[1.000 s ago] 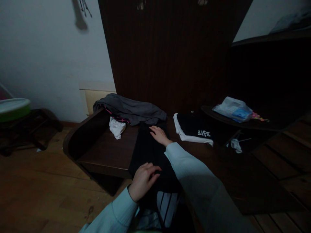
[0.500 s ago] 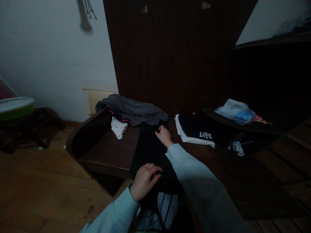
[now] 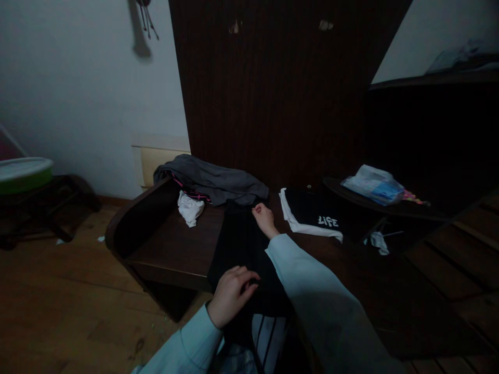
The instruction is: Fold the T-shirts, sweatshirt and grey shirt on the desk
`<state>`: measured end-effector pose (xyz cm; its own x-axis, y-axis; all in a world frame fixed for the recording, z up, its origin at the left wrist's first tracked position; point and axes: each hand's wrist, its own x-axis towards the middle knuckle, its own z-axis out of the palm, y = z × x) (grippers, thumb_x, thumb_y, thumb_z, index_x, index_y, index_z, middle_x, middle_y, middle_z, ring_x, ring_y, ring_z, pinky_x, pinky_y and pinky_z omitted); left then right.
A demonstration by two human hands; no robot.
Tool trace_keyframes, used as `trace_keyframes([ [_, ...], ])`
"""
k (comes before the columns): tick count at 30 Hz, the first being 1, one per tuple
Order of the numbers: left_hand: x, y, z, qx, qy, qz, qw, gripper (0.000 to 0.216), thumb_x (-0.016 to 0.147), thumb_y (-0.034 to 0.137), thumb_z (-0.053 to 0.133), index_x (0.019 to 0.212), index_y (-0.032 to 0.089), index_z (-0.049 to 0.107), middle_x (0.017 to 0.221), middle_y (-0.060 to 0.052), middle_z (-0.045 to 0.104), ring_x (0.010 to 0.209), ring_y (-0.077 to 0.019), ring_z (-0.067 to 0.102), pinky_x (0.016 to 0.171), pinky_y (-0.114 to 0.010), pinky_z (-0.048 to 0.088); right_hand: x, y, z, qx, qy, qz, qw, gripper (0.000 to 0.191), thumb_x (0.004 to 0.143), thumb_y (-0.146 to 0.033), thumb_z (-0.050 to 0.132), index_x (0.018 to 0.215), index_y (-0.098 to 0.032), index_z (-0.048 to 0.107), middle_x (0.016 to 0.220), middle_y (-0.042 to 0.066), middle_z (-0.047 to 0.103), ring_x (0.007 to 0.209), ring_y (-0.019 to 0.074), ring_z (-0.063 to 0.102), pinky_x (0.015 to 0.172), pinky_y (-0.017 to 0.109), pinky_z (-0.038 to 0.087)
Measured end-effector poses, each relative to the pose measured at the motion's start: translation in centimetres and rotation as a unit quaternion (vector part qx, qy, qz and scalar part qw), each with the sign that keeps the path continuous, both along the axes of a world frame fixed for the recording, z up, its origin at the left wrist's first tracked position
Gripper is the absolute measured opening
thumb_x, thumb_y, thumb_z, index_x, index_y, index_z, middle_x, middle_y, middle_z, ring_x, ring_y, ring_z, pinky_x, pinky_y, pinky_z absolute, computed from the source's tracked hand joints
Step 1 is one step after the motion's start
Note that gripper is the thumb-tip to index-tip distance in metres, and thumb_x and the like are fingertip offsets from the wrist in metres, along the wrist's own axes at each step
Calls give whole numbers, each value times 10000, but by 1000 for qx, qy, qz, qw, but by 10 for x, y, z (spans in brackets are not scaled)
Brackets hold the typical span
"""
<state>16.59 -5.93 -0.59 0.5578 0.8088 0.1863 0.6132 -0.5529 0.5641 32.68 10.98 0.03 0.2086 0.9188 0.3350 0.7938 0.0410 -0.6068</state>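
Note:
A long black garment point(image 3: 237, 239) lies over the bench, its near end hanging toward me and bearing broad pale stripes. At its far end, my right hand point(image 3: 264, 219) pinches the cloth near the upper right edge with thumb and forefinger. My left hand point(image 3: 233, 291) rests on the lower part, its fingers curled and the thumb close to the forefinger, seemingly on a bit of the cloth. A crumpled grey garment point(image 3: 222, 179) with a pink-patterned lining lies just beyond the black one. To the right is a folded black-and-white garment point(image 3: 312, 213) with white lettering.
The dark wooden bench point(image 3: 171, 249) has a curved armrest at left. A crumpled white cloth point(image 3: 191, 208) lies on it. At right, a small shelf point(image 3: 421, 208) bears a plastic packet point(image 3: 374, 184). A green basin point(image 3: 25, 176) stands on a stool at far left.
My right thumb and forefinger have closed together at the black garment's far end. The left hand stays about where it was. The view has shifted slightly.

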Motion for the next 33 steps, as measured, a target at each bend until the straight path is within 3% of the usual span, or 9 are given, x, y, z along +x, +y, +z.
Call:
trace_keyframes([
  [8,1,0,1,-1,-3,12,1000,175,797,234,497,927,248,613,696,10,552,707,-135,519,683,-247,380,7,9,-11,69,154,64,984,138,693,-320,516,639,-196,539,592,-12,587,587,133,552,568,225,404],
  [16,-1,0,2,-10,20,1,1000,193,813,250,466,952,251,601,724,8,563,733,-134,529,706,-241,389,20,13,-12,70,168,-35,983,124,679,-297,498,628,-197,552,600,2,606,591,149,563,577,242,401],
  [21,-12,9,34,-62,108,-77,989,503,770,388,520,1233,217,423,864,-22,624,805,-169,571,712,-253,414,25,12,-16,16,165,-15,986,99,662,-227,467,612,-202,548,546,-20,584,590,144,568,574,227,392],
  [24,-10,42,58,-84,152,-112,979,470,776,454,489,1193,237,477,820,-9,654,738,-167,596,646,-238,415,25,12,-17,7,144,-8,990,112,671,-208,457,618,-204,556,537,-23,585,582,140,567,567,222,386],
  [26,-1,76,66,-86,134,-53,986,376,796,458,454,1063,224,577,819,-14,666,731,-156,603,617,-217,410,24,11,-17,4,129,-6,992,123,685,-209,455,627,-204,563,552,-18,595,588,140,568,566,221,383],
  [28,11,114,67,-106,129,52,985,337,811,433,436,907,186,644,766,-32,674,697,-154,608,583,-210,406,23,10,-16,-1,110,-4,994,127,695,-206,457,636,-206,569,572,-13,604,595,139,568,565,220,380],
  [30,24,145,61,-139,100,137,976,304,793,407,476,799,169,665,742,-37,680,697,-154,615,579,-203,410,22,9,-15,-2,87,-6,996,122,695,-198,465,641,-208,574,596,-9,611,602,140,566,568,222,378],
  [33,40,172,47,-141,89,190,968,288,794,367,476,787,154,670,790,-68,688,754,-181,625,607,-222,423,22,8,-15,3,69,-5,998,111,688,-186,475,649,-210,577,619,-9,616,610,139,562,574,225,377],
])
